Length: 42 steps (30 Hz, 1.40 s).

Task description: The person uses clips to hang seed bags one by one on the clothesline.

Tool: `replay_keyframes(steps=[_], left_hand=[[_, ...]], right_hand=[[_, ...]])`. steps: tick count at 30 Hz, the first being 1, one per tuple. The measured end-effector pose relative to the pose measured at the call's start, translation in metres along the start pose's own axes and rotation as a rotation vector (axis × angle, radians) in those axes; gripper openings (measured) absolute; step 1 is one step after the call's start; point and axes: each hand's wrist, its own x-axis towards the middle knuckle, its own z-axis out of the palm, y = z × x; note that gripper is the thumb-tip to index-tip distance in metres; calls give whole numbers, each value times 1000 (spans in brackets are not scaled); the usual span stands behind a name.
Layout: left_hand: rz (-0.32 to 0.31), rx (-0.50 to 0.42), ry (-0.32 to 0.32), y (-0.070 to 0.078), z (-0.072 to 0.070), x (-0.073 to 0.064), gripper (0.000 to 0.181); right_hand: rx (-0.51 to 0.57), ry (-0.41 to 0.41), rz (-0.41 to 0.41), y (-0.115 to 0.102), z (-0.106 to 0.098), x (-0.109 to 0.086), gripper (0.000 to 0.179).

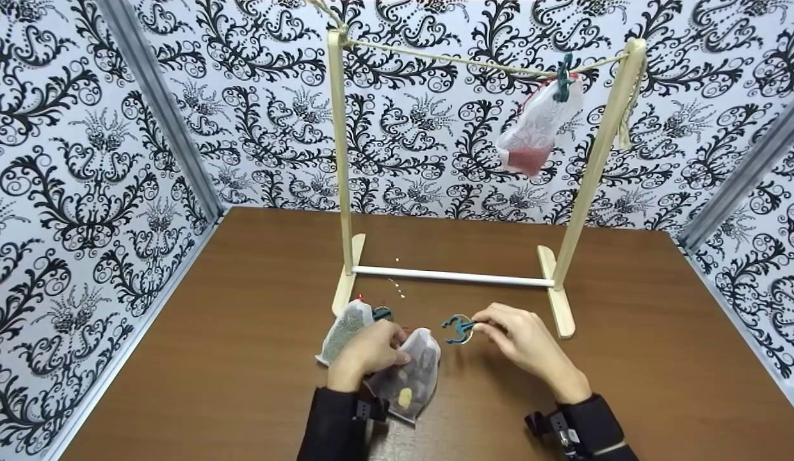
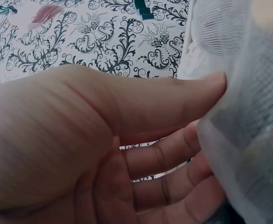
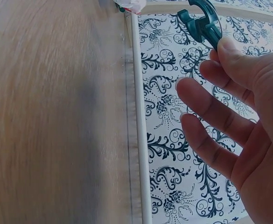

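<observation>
My left hand [image 1: 370, 351] pinches the upper edge of a white mesh bag [image 1: 417, 378] with dark lumps and one yellowish piece inside. In the left wrist view, the thumb lies against the mesh with the fingers behind it. Between thumb and forefinger, my right hand [image 1: 528, 342] holds a dark green clothespin [image 1: 460, 327] a little above the table, to the right of that bag. Its hooked jaws point toward the bag; the right wrist view shows the other fingers loose. Left of my left hand lies a second mesh bag [image 1: 346, 331] with greenish contents, beside another green clothespin [image 1: 382, 313].
A wooden frame [image 1: 586, 186] with a white crossbar [image 1: 451, 276] stands behind my hands. On its sagging rope [image 1: 448, 57] hangs a mesh bag with pink contents [image 1: 531, 144], clipped by a green clothespin [image 1: 563, 83]. Small white bits [image 1: 399, 291] lie on the brown table [image 1: 211, 358].
</observation>
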Motion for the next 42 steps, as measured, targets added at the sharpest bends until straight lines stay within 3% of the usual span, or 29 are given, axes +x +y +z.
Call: replay_keyframes(steps=[4, 13, 22, 29, 42], left_hand=[[7, 1, -8, 0, 0, 1, 7], [37, 36, -2, 0, 0, 0, 10], [56, 28, -1, 1, 0, 1, 10], [117, 19, 6, 2, 0, 1, 4], [145, 11, 44, 4, 3, 6, 8]], right_hand=[[-5, 6, -5, 0, 0, 0, 9], [-11, 13, -6, -1, 0, 0, 9], [-14, 30, -16, -2, -1, 1, 10], [-21, 23, -10, -3, -3, 1, 10], [-17, 56, -25, -1, -9, 1, 13]])
